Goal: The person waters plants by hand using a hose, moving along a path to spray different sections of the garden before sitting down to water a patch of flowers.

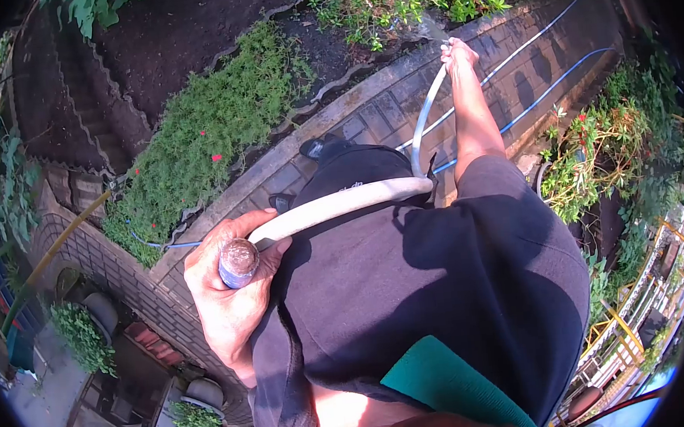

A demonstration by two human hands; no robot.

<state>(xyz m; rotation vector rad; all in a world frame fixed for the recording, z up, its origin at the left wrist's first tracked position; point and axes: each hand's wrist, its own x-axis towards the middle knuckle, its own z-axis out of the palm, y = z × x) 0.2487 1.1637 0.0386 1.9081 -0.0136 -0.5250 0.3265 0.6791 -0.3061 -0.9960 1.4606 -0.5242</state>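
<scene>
My right hand (459,52), at the end of my outstretched arm, is closed round the end of a pale garden hose (342,210). Water (426,29) sprays from there toward the bushes beside the path. The hose curves back and crosses in front of my torso to my left hand (228,295). That hand is closed, with thumb and fingers round the hose. A short cylinder with a round brown end and a blue side (239,262) also sits in its grip; its kind is not clear. Part of the hose is hidden behind my left hand.
A paved path (367,123) runs diagonally, with a white hose and a blue hose (557,84) along it. Low green plants (214,119) with red flowers border it. Bare soil (175,26) lies beyond. Potted plants (82,334) stand at lower left, a flowering shrub (594,153) at right.
</scene>
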